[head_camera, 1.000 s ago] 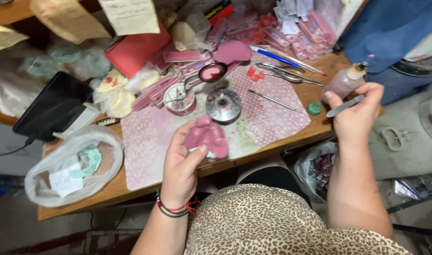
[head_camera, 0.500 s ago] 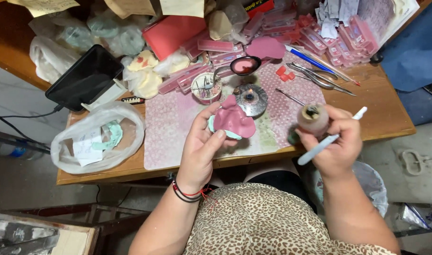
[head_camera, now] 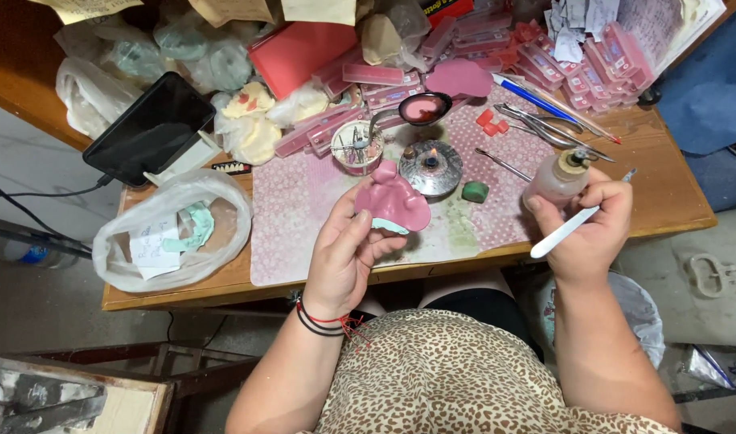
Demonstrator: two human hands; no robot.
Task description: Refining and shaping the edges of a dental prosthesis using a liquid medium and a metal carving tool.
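A wooden counter point(head_camera: 673, 201) is crowded: a pink patterned mat point(head_camera: 303, 217) covers its middle, a dark tablet point(head_camera: 151, 128) leans at the far left, and a clear plastic bag point(head_camera: 171, 233) with paper slips and a pale green piece lies near the left edge. On the mat stand a small round metal burner point(head_camera: 430, 167) with a tiny flame, a glass dish of small tools point(head_camera: 356, 148), a dark spoon-like bowl with pink wax point(head_camera: 424, 108), and a small green block point(head_camera: 475, 191); metal pliers and picks point(head_camera: 545, 128) lie to the right, with stacks of pink flat boxes point(head_camera: 545, 48) at the far side. The burner and green block sit just beyond the two hands, between them. The left hand point(head_camera: 344, 253) is curled around the lower part of a pink wax mould point(head_camera: 392, 201), holding it over the near part of the mat, fingers beneath and thumb at the side. The mould is a smooth, rounded pink lump with a pale green base showing at its near edge. The right hand point(head_camera: 589, 217), well apart to the right over the counter's near edge, is closed on a small cloudy bottle point(head_camera: 557, 178) with a cork-coloured top, and also pinches a slim white tool point(head_camera: 567, 231).
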